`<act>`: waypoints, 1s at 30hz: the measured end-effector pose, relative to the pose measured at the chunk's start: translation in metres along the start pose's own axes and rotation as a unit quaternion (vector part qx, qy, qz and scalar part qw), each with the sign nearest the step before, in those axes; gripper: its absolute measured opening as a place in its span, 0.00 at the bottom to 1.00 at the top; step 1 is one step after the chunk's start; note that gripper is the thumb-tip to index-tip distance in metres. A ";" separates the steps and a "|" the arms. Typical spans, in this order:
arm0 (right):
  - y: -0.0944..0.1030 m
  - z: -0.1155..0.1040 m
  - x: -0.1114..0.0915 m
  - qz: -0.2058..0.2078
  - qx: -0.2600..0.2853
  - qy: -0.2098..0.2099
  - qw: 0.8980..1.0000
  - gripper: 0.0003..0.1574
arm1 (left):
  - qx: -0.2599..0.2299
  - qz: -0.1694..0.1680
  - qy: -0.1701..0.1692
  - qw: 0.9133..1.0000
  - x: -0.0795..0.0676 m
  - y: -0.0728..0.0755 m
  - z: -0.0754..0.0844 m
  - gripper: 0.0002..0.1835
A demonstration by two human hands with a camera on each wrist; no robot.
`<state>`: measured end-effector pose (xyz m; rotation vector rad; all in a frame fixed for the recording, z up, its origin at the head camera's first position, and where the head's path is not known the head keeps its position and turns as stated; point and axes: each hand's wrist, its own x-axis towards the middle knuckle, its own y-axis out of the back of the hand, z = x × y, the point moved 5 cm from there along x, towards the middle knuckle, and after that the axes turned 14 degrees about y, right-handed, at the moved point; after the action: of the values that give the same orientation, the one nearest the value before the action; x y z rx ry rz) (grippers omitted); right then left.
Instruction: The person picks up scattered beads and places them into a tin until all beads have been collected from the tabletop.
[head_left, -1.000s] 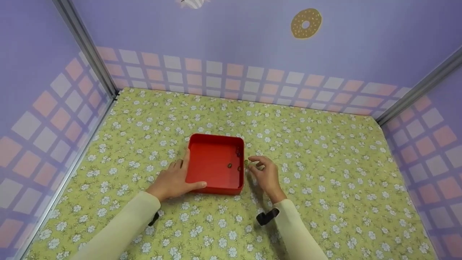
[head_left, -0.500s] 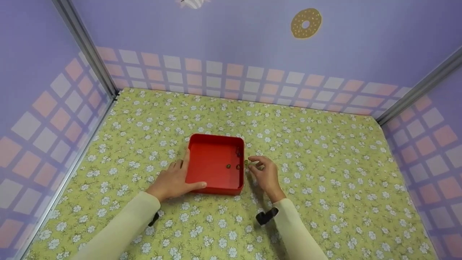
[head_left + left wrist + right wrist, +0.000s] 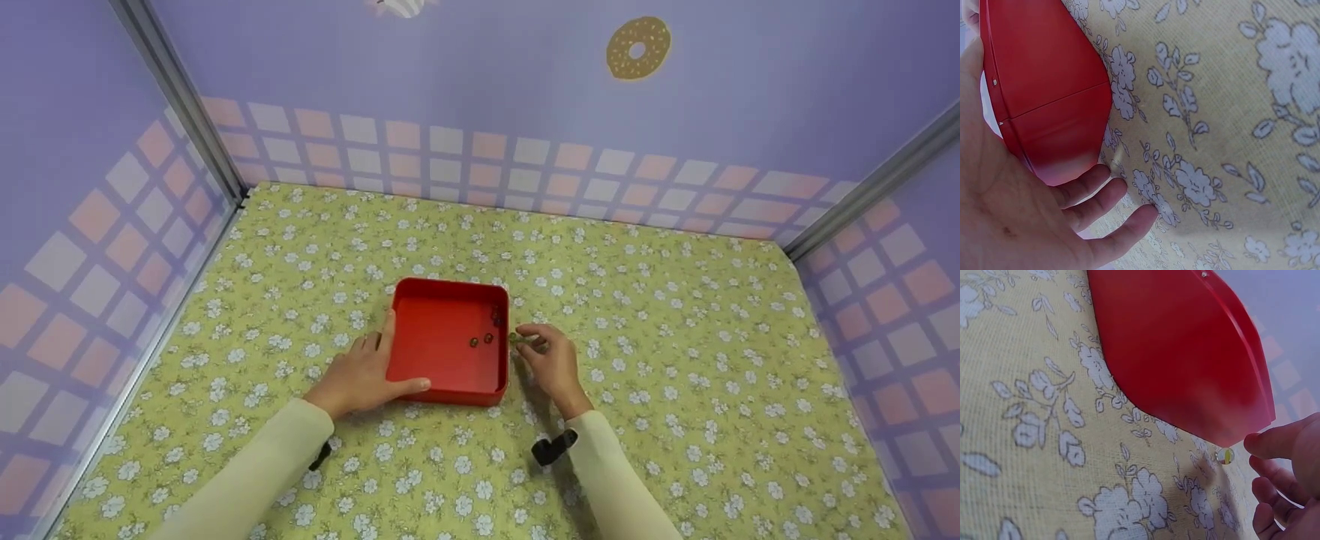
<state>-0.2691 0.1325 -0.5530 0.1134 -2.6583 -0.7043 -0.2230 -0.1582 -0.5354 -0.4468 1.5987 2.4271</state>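
Note:
A square red box (image 3: 442,345) without a lid stands on the flowered cloth. My left hand (image 3: 364,375) rests on its near left corner, index finger straight along the left rim and thumb stretched over the front rim. In the left wrist view the other fingers (image 3: 1098,194) reach past the left wall. Several small marbles (image 3: 474,343) lie inside near the right wall. Outside that wall a clear marble (image 3: 1225,455) with a yellow core sits just off the fingertips of my right hand (image 3: 551,364), whose thumb and fingers are loosely bent and apart.
The cloth (image 3: 675,360) with white flowers covers the whole table. Purple walls with pink and white squares (image 3: 487,175) stand at the back and both sides, with metal posts (image 3: 180,97) at the corners. A dark wrist strap (image 3: 553,448) sits on the right sleeve.
Two marbles inside the box have rolled a little, the one by the right wall shifting left and away from the front. Both hands have stayed nearly where they were.

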 end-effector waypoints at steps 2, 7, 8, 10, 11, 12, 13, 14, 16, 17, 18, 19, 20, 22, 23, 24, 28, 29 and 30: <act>0.000 0.001 0.000 0.001 -0.002 -0.001 1.000 0.13 | -0.002 -0.002 0.000 1.000 0.000 0.000 0.000 0.66; -0.001 0.003 0.001 0.003 -0.001 -0.004 1.000 0.13 | -0.005 -0.004 0.000 1.000 -0.001 0.000 -0.001 0.67; -0.001 0.003 0.001 0.003 0.000 -0.004 1.000 0.13 | -0.004 -0.004 0.001 1.000 -0.001 0.000 -0.001 0.67; -0.001 0.003 0.002 0.002 0.000 -0.002 1.000 0.13 | -0.003 -0.003 0.002 1.000 -0.001 0.000 -0.001 0.67; -0.001 0.004 0.002 0.002 0.000 -0.002 1.000 0.13 | -0.001 -0.002 0.002 1.000 -0.001 0.000 -0.001 0.67; -0.002 0.004 0.002 0.001 -0.001 -0.001 1.000 0.13 | -0.001 -0.001 0.002 1.000 -0.001 0.000 -0.001 0.66; -0.002 0.004 0.003 0.001 -0.003 -0.001 1.000 0.13 | -0.001 0.000 0.002 1.000 -0.001 0.001 -0.001 0.66; -0.002 0.005 0.003 -0.001 -0.005 0.000 1.000 0.13 | 0.000 0.001 0.002 1.000 -0.001 0.001 -0.001 0.66; -0.003 0.005 0.004 -0.005 -0.007 0.001 1.000 0.12 | -0.001 0.001 0.001 1.000 0.000 0.001 -0.001 0.66; -0.004 0.005 0.004 -0.006 -0.008 0.002 1.000 0.13 | -0.002 0.000 0.001 1.000 0.000 0.001 -0.001 0.66; -0.004 0.005 0.004 -0.008 -0.010 0.002 1.000 0.13 | -0.002 -0.001 0.001 1.000 0.000 0.001 -0.001 0.66; -0.005 0.005 0.005 -0.010 -0.013 0.003 1.000 0.13 | -0.001 -0.002 0.000 1.000 0.000 0.000 -0.001 0.66; -0.005 0.005 0.005 -0.010 -0.015 0.003 1.000 0.13 | -0.001 -0.003 0.000 1.000 0.000 0.000 -0.001 0.66; -0.005 0.005 0.006 -0.009 -0.021 0.002 1.000 0.13 | 0.000 -0.004 0.000 1.000 0.001 0.000 -0.001 0.65; -0.005 0.005 0.007 -0.009 -0.024 0.002 1.000 0.13 | 0.000 -0.004 0.000 1.000 0.001 0.000 -0.001 0.65; -0.005 0.006 0.007 -0.008 -0.026 0.001 1.000 0.13 | 0.000 -0.005 0.000 1.000 0.001 0.000 -0.001 0.65; -0.006 0.007 0.009 -0.007 -0.031 -0.003 1.000 0.12 | 0.000 -0.006 0.003 1.000 0.001 0.000 -0.001 0.65; -0.006 0.007 0.009 -0.008 -0.031 -0.004 0.999 0.12 | 0.000 -0.006 0.003 1.000 0.001 -0.001 -0.001 0.65; -0.007 0.008 0.010 -0.008 -0.031 -0.006 0.999 0.12 | 0.000 -0.006 0.003 1.000 0.001 -0.001 -0.001 0.65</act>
<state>-0.2812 0.1287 -0.5591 0.1147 -2.6477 -0.7943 -0.2232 -0.1593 -0.5366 -0.4623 1.5932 2.4208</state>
